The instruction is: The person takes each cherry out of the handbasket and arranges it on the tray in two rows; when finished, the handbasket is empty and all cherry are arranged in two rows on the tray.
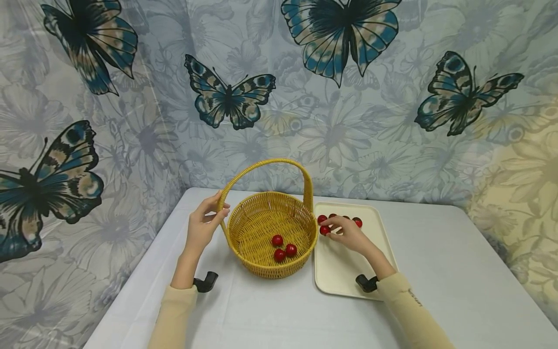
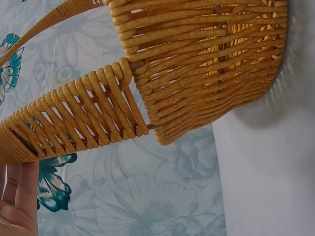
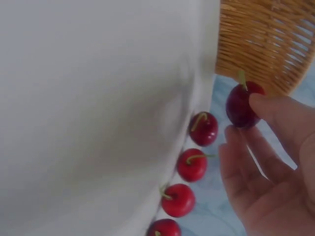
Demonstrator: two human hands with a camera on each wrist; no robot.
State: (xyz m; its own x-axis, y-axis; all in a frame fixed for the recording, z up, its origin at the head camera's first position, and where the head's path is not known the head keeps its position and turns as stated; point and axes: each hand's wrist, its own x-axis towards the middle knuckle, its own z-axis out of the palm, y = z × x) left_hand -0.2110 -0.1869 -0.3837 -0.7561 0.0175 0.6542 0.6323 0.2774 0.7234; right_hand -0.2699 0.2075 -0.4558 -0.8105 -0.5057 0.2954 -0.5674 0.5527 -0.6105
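Pinching a cherry, the right hand could drop it if it proves slippery; the left hand grasps the handle.

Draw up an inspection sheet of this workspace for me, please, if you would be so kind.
Surface: white-covered table.
Job's things: yellow woven basket holding three red cherries; cream tray beside it, with four more cherries towards its far side.
Clutter: nothing seen.
Left hand: holds the basket's handle.
Right hand: over the tray, pinching one cherry.
Cables: nothing seen.
Surroundings: floral backdrop printed with large butterflies, behind the table and along its sides.
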